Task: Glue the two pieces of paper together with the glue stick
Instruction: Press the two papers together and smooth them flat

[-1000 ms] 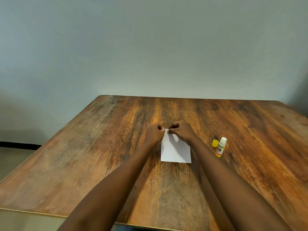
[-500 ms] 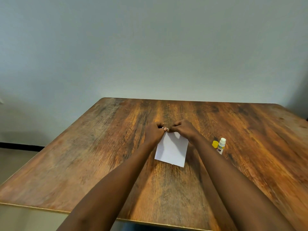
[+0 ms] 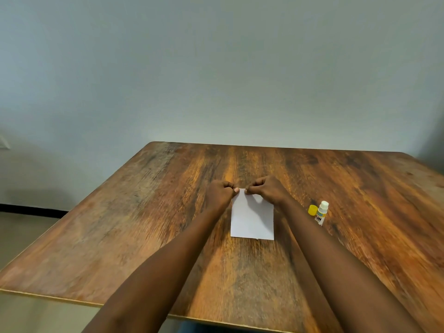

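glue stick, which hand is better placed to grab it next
Right, probably. The glue stick stands uncapped beside its yellow cap, just right of the paper. The right hand is nearer; the left hand would have to cross over.

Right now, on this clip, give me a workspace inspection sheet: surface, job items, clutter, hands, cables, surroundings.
Surface: wooden table, worn grain, bare apart from the job items.
Job's things: white paper flat at centre, looks like one stack; separate sheets cannot be told. Glue stick uncapped, to its right; yellow cap beside it.
Clutter: nothing seen.
Hands: left hand and right hand both pinch the paper's far edge with the fingers.
Cables: nothing seen.
Surroundings: plain pale wall; floor at left.
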A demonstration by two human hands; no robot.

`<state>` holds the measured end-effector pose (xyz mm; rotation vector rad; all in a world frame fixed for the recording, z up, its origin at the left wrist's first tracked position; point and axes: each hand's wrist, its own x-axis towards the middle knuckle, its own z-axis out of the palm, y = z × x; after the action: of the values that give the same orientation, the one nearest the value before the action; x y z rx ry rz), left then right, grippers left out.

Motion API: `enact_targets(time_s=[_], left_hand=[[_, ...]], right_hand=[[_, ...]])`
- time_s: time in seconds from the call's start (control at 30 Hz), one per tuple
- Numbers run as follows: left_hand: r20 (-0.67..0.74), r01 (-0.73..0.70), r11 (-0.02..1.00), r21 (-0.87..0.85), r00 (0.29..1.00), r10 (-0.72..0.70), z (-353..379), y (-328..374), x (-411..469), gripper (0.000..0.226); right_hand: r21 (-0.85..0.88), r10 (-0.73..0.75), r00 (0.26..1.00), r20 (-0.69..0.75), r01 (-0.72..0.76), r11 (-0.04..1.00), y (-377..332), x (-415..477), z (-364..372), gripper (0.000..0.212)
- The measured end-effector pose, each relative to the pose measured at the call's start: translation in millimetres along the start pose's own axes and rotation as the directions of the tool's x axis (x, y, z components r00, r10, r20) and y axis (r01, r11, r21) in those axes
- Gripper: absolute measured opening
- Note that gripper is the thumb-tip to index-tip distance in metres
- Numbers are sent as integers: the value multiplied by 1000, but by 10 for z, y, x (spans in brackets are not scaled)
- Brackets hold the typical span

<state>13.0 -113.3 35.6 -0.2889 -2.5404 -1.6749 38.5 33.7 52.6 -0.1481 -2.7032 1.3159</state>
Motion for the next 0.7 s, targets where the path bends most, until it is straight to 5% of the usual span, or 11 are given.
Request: enact_targets(time_s=[0.23, 0.53, 0.7], left_hand=[[-3, 3, 999, -39, 1000, -3, -11, -28, 12, 18], [169, -155, 987, 30, 974, 148, 5, 3, -7, 26], [127, -146, 989, 25, 982, 142, 24, 18, -18, 20]], right_hand=[[32, 15, 1000, 11, -15, 999, 28, 1, -82, 16], [0, 14, 1000, 20, -14, 1000, -12, -17, -143, 22], [20, 28, 999, 35, -28, 999, -14, -25, -128, 18]])
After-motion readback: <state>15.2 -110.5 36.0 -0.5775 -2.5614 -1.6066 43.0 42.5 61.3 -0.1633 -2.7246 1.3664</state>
